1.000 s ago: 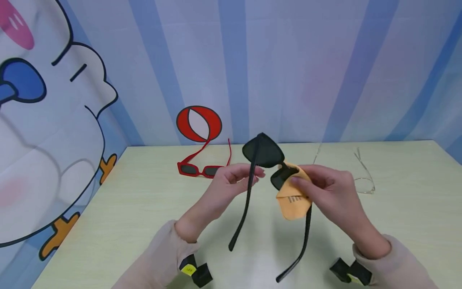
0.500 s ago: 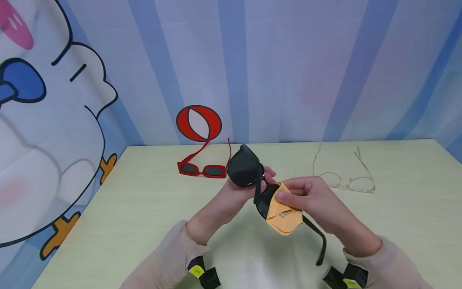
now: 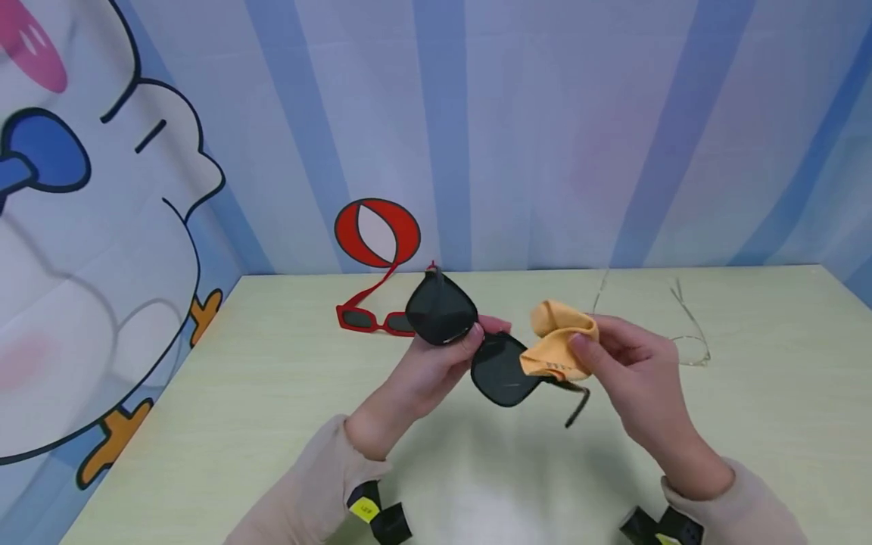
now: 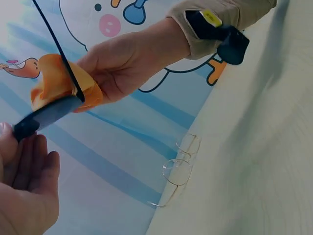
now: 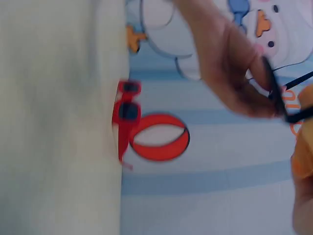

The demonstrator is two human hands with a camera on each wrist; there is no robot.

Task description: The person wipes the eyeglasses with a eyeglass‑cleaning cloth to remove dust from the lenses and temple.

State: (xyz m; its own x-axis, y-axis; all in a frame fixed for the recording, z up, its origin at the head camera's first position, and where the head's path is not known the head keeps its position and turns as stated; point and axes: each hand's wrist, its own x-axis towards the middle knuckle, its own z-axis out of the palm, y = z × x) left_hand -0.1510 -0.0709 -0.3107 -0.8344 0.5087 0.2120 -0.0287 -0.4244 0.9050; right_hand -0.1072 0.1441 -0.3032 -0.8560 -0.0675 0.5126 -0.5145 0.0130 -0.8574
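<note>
Black sunglasses (image 3: 506,371) are held up over the table in the head view, tilted down to the right. My left hand (image 3: 436,371) pinches them near the bridge, thumb in front. In my right hand (image 3: 636,371) an orange-yellow cleaning cloth (image 3: 559,341) is pinched between thumb and fingers, bunched up, its lower corner overlapping the edge of the right-hand lens. The left wrist view shows the cloth (image 4: 58,83) behind the lens (image 4: 54,115) and the raised temple arm. One folded corner of the cloth bears small dark print.
Red sunglasses (image 3: 357,318) stand on the pale table (image 3: 272,393) behind my left hand, partly covered by the black pair. Thin wire-framed glasses (image 3: 695,348) lie at the back right, partly behind my right hand. A patterned blue curtain (image 3: 531,136) hangs behind the table.
The black sunglasses have turned so their lenses face me, and they have shifted left. My left hand now pinches the bridge. The cloth has moved up to the lens's outer edge.
</note>
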